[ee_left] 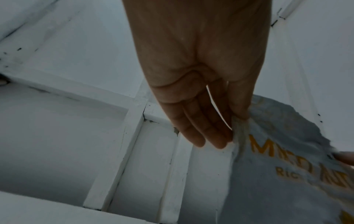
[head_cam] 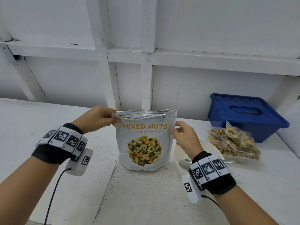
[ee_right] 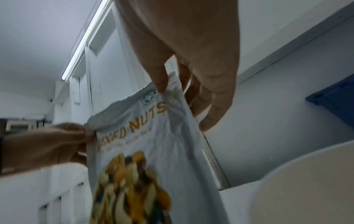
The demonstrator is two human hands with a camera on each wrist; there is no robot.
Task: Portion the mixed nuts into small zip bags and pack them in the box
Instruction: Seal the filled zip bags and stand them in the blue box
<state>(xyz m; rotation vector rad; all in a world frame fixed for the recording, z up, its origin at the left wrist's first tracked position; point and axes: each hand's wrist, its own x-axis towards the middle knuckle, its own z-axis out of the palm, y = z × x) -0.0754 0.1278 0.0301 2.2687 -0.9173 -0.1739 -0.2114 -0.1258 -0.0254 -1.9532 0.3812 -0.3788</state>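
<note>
Mixed nuts pouch [head_cam: 144, 140] stands upright on the white surface [head_cam: 48, 127], mouth open. Left hand [head_cam: 95, 118] pinches its top left corner; right hand [head_cam: 183, 135] pinches its right edge. Opening step looks finished; next likely calls for tipping nuts into the white bowl [head_cam: 177, 153] just beside it.

Blue box [head_cam: 246, 116], white-and-orange nut pouch [head_cam: 144, 143]

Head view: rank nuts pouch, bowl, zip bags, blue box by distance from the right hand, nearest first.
1. Nuts pouch: pinched at its right edge by the right hand.
2. Bowl: just below and right of the hand.
3. Zip bags: further right, piled on a tray.
4. Blue box: back right, by the wall.
</note>
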